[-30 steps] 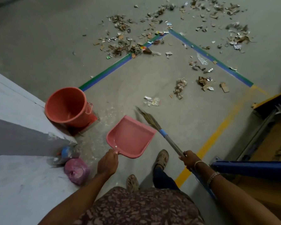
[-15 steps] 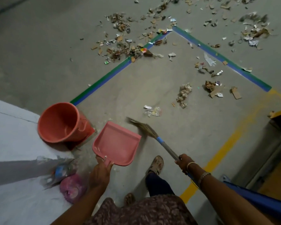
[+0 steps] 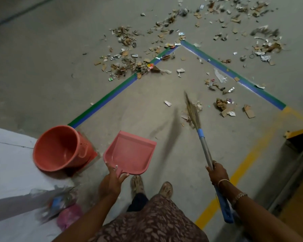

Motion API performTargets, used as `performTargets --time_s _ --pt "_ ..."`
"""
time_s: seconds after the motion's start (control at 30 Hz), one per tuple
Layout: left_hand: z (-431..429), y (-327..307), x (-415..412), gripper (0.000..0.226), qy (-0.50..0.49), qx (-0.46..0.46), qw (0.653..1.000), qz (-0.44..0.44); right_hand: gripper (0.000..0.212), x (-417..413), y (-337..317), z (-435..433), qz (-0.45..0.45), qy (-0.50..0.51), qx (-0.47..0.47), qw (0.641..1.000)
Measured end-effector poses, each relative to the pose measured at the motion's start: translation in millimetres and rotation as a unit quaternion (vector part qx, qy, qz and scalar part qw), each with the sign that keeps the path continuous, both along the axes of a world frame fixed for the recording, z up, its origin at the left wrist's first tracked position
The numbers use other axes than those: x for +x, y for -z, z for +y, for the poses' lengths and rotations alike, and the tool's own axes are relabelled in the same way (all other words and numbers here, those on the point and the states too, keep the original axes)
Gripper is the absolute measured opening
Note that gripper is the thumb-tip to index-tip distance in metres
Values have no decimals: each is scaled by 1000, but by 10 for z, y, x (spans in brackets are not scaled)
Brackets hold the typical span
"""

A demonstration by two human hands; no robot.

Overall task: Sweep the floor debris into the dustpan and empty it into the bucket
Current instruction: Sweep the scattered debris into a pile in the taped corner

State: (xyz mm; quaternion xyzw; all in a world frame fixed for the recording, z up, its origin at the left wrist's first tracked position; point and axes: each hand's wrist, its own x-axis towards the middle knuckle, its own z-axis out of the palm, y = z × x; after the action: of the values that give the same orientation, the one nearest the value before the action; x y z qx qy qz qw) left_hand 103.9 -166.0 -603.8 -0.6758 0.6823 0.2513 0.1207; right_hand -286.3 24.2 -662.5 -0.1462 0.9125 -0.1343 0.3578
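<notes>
Debris [image 3: 129, 65] of torn cardboard, paper scraps and foil bits lies strewn over the far concrete floor [image 3: 42, 67], on both sides of the green and blue tape [image 3: 103, 102] that forms a corner there, and the topmost pieces are cut off by the frame edge. One small clump sits nearer, right at the bristles [image 3: 191, 110] of the broom [image 3: 205, 151]. They are smeared by motion blur, so whether they touch the scraps cannot be told. The right hand [image 3: 217, 173] has its grip wrapped tight round the broom's metal shaft, and the blue end of the handle runs back beside the forearm. The left hand [image 3: 112, 180] has its grip clamped on the short handle of the pink dustpan [image 3: 129, 152], fingers covering most of that handle. The pan's mouth faces the debris but is well apart from it, and whether its front lip rests on the floor is unclear. Just to the left of the pan stands the orange bucket [image 3: 59, 149], against a white wall [image 3: 7, 163], on something red that is mostly hidden beneath it. Below the bucket, a pink bag [image 3: 69, 217] and a blurred bundle of clear plastic with something blue in it [image 3: 58, 203] are too soft to identify. Two sandalled feet [image 3: 137, 184] show beneath a patterned garment, and a yellow line [image 3: 243, 165] crosses the floor on the right.
</notes>
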Motion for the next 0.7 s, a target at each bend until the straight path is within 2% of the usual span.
performTargets --time_s 0.17,0.27,0.4,0.5,0.6,0.7 --pt "-330 1 -108 106 -14 0 1000 -6 52 135 -182 -138 -73 -2 -34 997" --pt "-591 44 -157 105 -4 12 1000 -17 58 214 -171 -304 -113 -41 -9 993" --pt "-1029 151 -228 106 20 13 1000 -18 53 204 -130 -647 -169 -101 40 980" --pt "-1376 201 -300 107 22 25 999 -9 36 167 -110 -944 -189 -138 97 967" --pt "-1681 208 -397 96 24 24 999 15 27 54 -47 -1269 -158 -137 149 966" --pt "-1994 227 -469 101 52 36 998 16 27 -69 50 -1524 -114 -104 189 970"
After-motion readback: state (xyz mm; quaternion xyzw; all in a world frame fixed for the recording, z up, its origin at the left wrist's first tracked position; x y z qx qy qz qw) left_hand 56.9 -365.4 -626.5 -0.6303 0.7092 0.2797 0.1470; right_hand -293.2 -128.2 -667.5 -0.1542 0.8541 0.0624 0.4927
